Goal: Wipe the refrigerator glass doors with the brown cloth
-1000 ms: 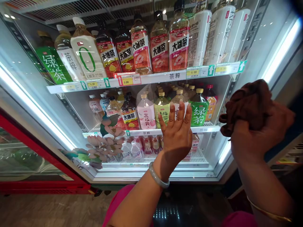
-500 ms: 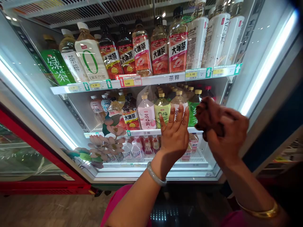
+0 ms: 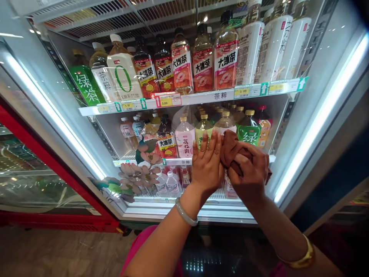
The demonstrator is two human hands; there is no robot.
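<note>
My right hand [image 3: 249, 169] is closed around a crumpled brown cloth [image 3: 230, 148], which is pressed against the glass door [image 3: 109, 200] of a drinks cooler. Close beside it on the left, my left hand [image 3: 207, 163] lies flat on the same glass with its fingers stretched out and nothing in it. Through the glass, behind the hands, are a yellow-green bottle [image 3: 204, 129] and a green-labelled tea bottle [image 3: 249, 129]. The hands and cloth partly hide the middle and lower shelves.
Rows of bottled drinks stand on the upper shelf [image 3: 198, 99] inside the cooler. Pink flower decals [image 3: 138, 173] mark the glass at lower left. A red-framed cooler [image 3: 57, 221] stands to the left, and light strips [image 3: 57, 119] run down the cooler's sides.
My right hand has moved left with the cloth, from the right of the glass to right beside my left hand. The left hand stays flat; the view has shifted slightly.
</note>
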